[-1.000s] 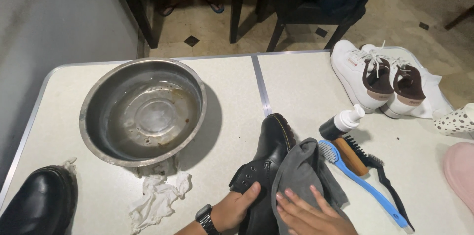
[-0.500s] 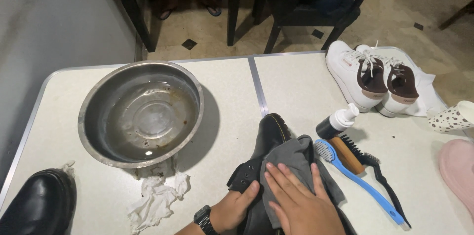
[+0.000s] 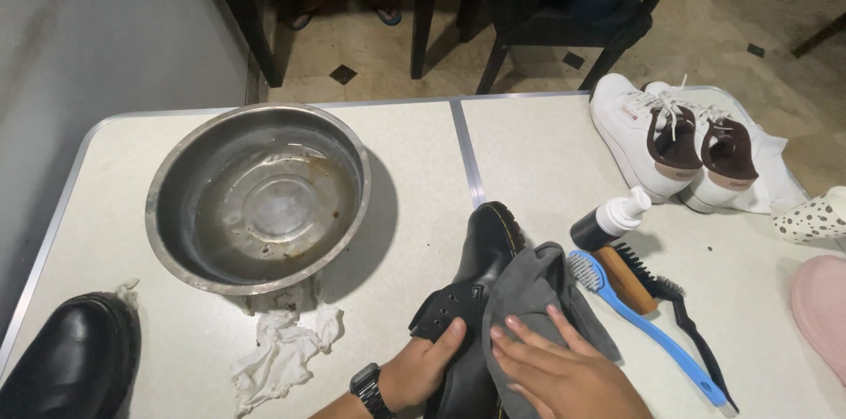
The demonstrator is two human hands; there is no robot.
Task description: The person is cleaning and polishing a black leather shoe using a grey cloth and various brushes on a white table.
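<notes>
A black leather boot [image 3: 483,252] lies on the white table [image 3: 529,155], toe pointing away from me. My left hand [image 3: 425,364], with a dark wristwatch, grips the boot's laced side near the ankle. My right hand [image 3: 564,370] presses a grey cloth [image 3: 536,291] flat against the boot's upper, fingers spread over the fabric. The boot's heel end is hidden beneath my hands and the cloth.
A large steel bowl [image 3: 257,195] sits left of the boot, a crumpled white rag [image 3: 280,350] in front of it. Another black boot [image 3: 75,366] is at bottom left. Right: blue brush [image 3: 648,331], wooden brush [image 3: 627,276], small bottle [image 3: 608,221], white sneakers [image 3: 674,141]. Chairs stand beyond.
My right hand with the grey cloth has slid up along the boot toward the toe and back a little. My left hand keeps its hold.
</notes>
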